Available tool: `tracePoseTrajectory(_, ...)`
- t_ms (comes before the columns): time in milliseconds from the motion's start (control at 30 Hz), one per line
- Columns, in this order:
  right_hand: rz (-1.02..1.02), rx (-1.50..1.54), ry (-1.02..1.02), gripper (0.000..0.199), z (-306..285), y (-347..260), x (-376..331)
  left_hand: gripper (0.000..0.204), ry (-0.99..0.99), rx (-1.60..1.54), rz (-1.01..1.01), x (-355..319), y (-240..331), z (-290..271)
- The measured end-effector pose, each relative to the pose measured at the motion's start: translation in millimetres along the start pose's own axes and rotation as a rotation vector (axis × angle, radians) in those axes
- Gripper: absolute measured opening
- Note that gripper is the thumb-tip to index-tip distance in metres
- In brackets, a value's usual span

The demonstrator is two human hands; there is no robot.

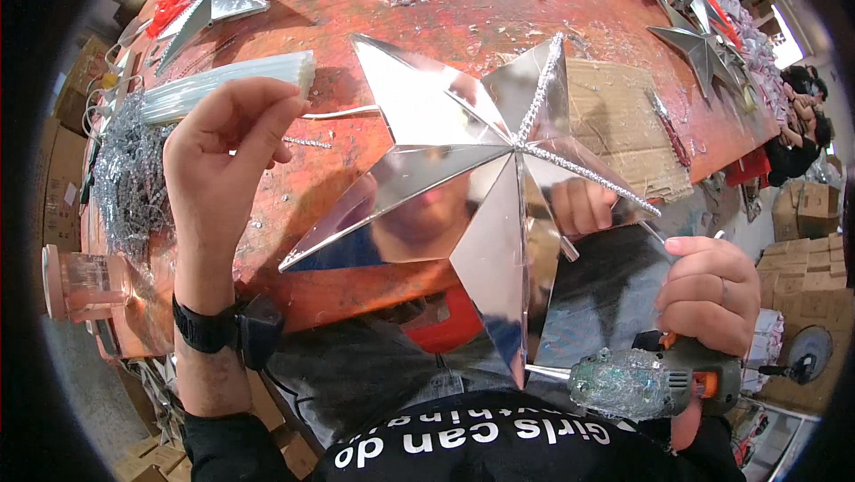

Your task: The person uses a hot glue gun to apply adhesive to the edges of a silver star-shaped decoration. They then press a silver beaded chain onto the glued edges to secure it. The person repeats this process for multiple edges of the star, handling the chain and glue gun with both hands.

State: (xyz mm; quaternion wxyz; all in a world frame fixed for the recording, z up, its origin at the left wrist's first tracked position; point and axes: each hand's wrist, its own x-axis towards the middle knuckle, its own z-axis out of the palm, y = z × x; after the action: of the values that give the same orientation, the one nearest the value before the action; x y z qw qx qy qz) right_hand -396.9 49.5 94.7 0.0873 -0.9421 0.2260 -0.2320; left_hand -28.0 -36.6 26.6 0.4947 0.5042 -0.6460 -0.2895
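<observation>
A large mirrored silver star (419, 157) is in front of me, its lowest point hanging past the table's near edge. Silver tinsel trim (588, 168) runs along two of its ridges, the upper right and the right one. My left hand (227, 148) is raised left of the star, thumb and fingers pinched together; whatever lies between them cannot be made out. A short tinsel piece (310, 142) shows by its fingertips. My right hand (708, 290) grips a glue gun (632, 382) crusted with glue, its nozzle beside the star's lowest point. A thin grey rod (655, 234) reaches from this hand toward the star.
Clear glue sticks (232, 85) lie bundled behind my left hand, near a heap of silver tinsel (132, 175). Flattened cardboard (623, 121) is right of the star. More silver stars (699, 45) lie at the back of the red table (312, 28). A tape roll (85, 284) is at the left edge.
</observation>
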Motion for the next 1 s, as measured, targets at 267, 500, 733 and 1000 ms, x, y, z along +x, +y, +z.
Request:
tracePoseTrajectory(267, 0.094, 0.136, 0.021, 0.044, 5, -12, -4, 0.008, -0.021, -0.057, -0.018, -1, 2, -3)
tracePoseTrajectory(500, 0.634, 0.201, 0.600, 0.048, 11, 32, -77, 0.003, -0.168, -0.208, 0.019, -8, 11, 0)
tracePoseTrajectory(733, 0.898, -0.172, 0.267, 0.051, 10, 82, -54, 0.009, -0.281, -0.105, 0.095, -40, 42, 1)
tracePoseTrajectory(1000, 0.932, -0.099, 0.755, 0.021, 4, 48, -69, 0.037, -0.647, -0.079, 0.235, -77, 71, 15)
